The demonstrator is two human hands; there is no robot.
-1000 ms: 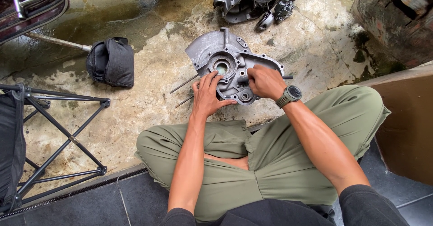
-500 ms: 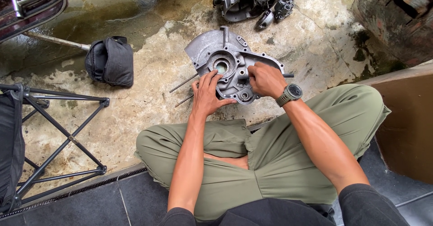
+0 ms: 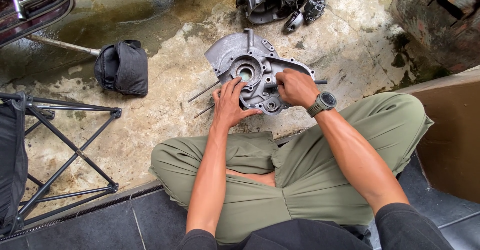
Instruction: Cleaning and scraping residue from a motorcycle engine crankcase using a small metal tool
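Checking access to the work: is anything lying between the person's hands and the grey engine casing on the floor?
Nothing visible does. The left hand lies flat on the casing beside its round bore, and the right hand is on its right edge, closed around a thin dark tool. The black bag sits well off to the left.

No pkgs, labels or signs near you; only screen is the round dark face of the wristwatch [image 3: 327, 100] on your right wrist, olive strap.
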